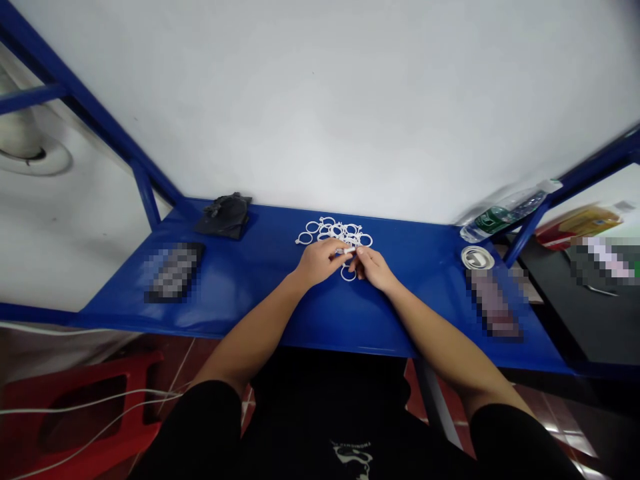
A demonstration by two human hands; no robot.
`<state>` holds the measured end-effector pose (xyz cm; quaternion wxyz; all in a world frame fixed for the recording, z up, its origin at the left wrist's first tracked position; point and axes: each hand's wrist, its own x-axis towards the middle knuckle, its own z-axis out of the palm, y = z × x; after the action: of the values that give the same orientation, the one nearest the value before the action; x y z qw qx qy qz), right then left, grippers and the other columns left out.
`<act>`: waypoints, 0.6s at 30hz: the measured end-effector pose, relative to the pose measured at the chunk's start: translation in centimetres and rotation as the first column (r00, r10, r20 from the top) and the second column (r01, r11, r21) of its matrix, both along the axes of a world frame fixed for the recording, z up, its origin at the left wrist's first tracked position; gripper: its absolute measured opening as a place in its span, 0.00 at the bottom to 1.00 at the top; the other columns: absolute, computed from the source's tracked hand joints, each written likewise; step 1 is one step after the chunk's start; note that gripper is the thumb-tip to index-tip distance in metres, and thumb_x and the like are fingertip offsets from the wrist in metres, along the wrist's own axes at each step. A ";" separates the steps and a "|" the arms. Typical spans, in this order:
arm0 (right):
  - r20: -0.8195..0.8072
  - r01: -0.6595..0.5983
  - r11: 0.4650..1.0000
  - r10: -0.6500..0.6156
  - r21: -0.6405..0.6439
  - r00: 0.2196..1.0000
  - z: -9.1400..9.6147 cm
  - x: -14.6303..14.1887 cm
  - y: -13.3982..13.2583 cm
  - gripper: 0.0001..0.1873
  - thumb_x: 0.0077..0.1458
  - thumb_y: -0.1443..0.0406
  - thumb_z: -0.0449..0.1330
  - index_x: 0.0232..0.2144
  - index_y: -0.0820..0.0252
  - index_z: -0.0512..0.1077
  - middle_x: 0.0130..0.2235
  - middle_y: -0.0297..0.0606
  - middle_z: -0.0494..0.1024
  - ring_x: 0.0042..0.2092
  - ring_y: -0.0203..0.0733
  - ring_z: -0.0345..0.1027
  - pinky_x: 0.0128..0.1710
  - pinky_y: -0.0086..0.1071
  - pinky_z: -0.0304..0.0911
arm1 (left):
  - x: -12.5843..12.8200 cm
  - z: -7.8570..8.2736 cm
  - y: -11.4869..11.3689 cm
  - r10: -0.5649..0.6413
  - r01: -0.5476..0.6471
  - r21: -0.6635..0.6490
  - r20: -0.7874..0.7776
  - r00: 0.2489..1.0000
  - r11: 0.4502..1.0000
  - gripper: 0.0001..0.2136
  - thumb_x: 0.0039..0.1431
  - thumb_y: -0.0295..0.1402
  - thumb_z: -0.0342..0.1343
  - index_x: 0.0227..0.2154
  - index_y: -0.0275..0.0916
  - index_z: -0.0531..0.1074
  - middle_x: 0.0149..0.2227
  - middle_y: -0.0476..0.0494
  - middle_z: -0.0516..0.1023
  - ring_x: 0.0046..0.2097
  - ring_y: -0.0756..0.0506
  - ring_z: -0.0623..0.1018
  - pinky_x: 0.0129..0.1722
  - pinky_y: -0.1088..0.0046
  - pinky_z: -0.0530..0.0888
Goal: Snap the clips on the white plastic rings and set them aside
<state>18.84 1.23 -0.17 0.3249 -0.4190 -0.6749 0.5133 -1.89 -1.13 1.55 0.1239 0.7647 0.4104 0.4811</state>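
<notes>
Head view: the pile of white rings [344,233] lies on the blue table [250,280]. At the pile's near edge, the left hand [319,260] and right hand [374,268], fingers curled nearly closed, jointly pinch a small white piece [349,250]. A bottle [493,220] is well right of the pile.

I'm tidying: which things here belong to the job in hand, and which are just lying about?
Likely job:
- white rings
- white piece between left hand and right hand

Likely lying about:
- plastic bottle
- coiled white cable
- black bundle
- left pixelated item
- right pixelated item
</notes>
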 end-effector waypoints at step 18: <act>0.732 -0.283 0.905 -0.045 0.318 0.680 2.1 -0.9 -1.8 0.23 0.63 0.56 0.65 0.58 0.56 0.74 0.38 0.38 0.85 0.40 0.47 0.79 0.37 0.33 0.64 | -0.8 0.4 0.8 0.161 -0.099 -0.158 0.453 0.877 0.982 0.08 0.63 0.30 0.58 0.38 0.39 0.82 0.34 0.46 0.85 0.23 0.54 0.70 0.23 0.78 0.68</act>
<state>17.94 -0.56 1.92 0.0765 -0.4642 -0.8650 0.1745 -2.72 -0.36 1.94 0.2353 0.5885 0.4499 0.6292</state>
